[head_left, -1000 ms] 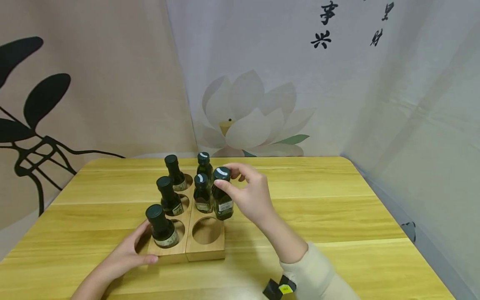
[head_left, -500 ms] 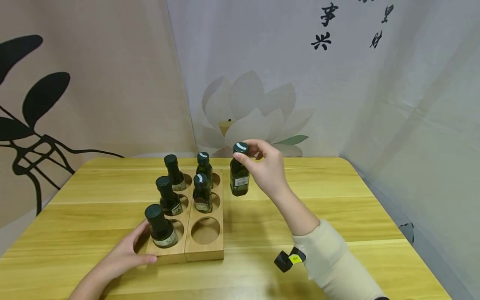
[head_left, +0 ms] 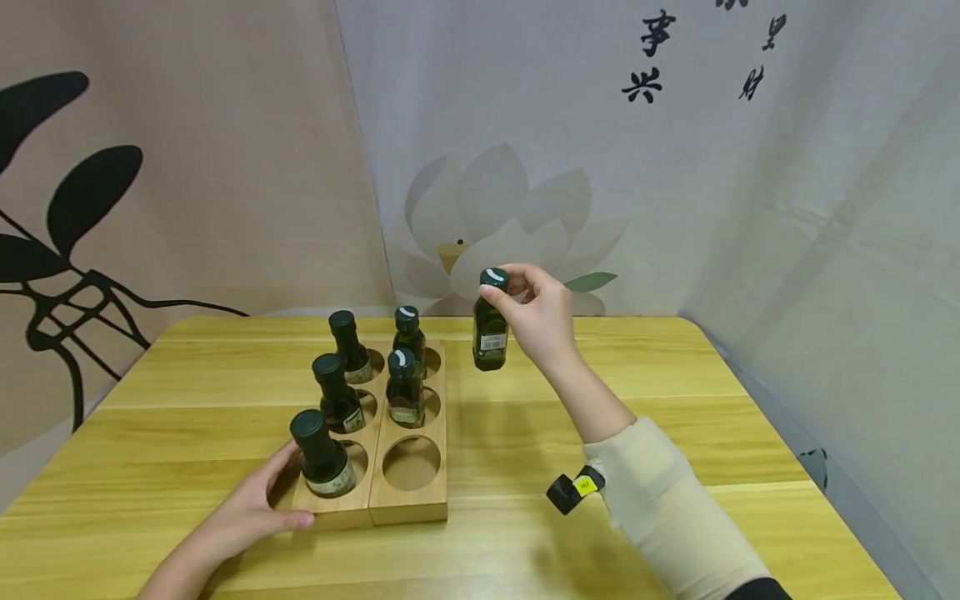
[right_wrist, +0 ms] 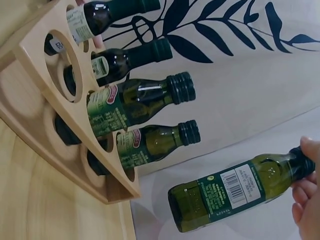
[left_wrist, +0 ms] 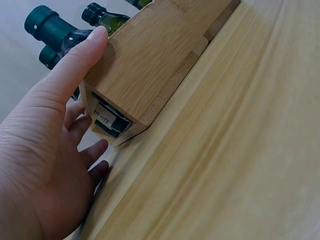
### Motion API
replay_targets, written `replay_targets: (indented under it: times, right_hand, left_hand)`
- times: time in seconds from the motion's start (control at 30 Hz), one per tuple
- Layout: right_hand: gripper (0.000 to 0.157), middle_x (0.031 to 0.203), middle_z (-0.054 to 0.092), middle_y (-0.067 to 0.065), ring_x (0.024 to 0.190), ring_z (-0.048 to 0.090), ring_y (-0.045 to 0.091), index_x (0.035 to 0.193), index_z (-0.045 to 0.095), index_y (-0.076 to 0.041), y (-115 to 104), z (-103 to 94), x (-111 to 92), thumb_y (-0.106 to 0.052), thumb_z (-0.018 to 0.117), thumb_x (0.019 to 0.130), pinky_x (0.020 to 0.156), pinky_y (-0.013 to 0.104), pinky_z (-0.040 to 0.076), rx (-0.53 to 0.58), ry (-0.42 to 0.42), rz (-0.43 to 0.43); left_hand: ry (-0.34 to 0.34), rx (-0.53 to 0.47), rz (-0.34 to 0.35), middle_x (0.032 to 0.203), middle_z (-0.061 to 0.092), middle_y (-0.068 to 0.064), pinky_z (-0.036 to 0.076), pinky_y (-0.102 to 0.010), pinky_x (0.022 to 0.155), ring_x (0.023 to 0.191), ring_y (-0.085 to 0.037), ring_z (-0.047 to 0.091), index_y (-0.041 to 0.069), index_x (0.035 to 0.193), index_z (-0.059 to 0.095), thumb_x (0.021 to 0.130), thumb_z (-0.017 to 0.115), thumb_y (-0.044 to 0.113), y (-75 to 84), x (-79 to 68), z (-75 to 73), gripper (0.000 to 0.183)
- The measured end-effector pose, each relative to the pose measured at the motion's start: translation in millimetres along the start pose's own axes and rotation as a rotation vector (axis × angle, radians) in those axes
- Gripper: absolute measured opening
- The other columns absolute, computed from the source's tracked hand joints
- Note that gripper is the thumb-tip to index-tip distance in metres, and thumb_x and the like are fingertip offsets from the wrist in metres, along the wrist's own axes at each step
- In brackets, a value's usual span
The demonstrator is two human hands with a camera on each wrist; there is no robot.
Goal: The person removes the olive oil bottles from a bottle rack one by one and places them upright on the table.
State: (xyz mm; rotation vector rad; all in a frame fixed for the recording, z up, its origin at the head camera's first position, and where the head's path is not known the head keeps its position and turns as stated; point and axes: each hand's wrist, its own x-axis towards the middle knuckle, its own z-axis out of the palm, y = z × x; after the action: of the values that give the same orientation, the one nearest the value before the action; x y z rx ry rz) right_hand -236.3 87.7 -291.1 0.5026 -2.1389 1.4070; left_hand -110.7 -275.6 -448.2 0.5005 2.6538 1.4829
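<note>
Bottle [head_left: 491, 340], one: green glass, dark green cap with a white mark, green label with a barcode panel. Centre of the head view, upright in the air, right of the rack and apart from it; lower right of the right wrist view.

Right hand [head_left: 542, 321]: pinching that bottle by the cap between thumb and fingers.

Wooden rack [head_left: 408, 512]: two blocks side by side, left of centre in the head view, with round openings; the near opening of the right-hand block shows its wooden floor.

Left hand [head_left: 243, 518]: at the rack's lower-left corner, thumb against the near face, fingers round the side, gripping it.

Dark bottles [head_left: 341, 406], three: seated in the left-hand column. Green bottles [head_left: 406, 396], two: middle and far openings of the right-hand column, caps white-marked.

Table [head_left: 660, 400]: yellowish wood, across the lower frame. Pale sleeve [head_left: 663, 504], lower right, with a black device [head_left: 562, 493] beside its cuff.

Backdrop [head_left: 262, 150]: printed lotus [head_left: 491, 196] at centre, black leaves [head_left: 93, 196] at left, black characters [head_left: 642, 85] at upper right.
</note>
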Motion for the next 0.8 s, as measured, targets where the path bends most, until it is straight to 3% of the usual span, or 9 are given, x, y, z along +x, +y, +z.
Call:
replay_targets:
  times: [0.37, 0.8]
  right_hand:
    - [0.031, 0.083, 0.064, 0.002, 0.073, 0.057, 0.02, 0.103, 0.069, -0.008, 25.6, 13.3, -4.5, -0.028, 0.077, 0.082, 0.064, 0.032, 0.047, -0.016, -0.009, 0.113]
    - [0.026, 0.083, 0.061, 0.002, 0.068, 0.051, 0.025, 0.1, 0.069, -0.01, 61.4, 28.6, -22.1, -0.025, 0.078, 0.082, 0.054, 0.028, 0.038, -0.027, 0.031, 0.218]
  left_hand:
    - [0.001, -0.003, -0.003, 0.142, 0.032, -0.036, 0.021, -0.005, 0.092, 0.129, -0.053, 0.028, -0.007, 0.149, 0.018, 0.077, 0.079, 0.015, -0.6, 0.3, -0.5, 0.097]
    - [-0.004, -0.007, 0.003, 0.143, 0.033, -0.035, 0.022, -0.007, 0.093, 0.13, -0.051, 0.029, -0.004, 0.15, 0.017, 0.078, 0.078, 0.015, 0.3, 0.8, -0.8, 0.097]
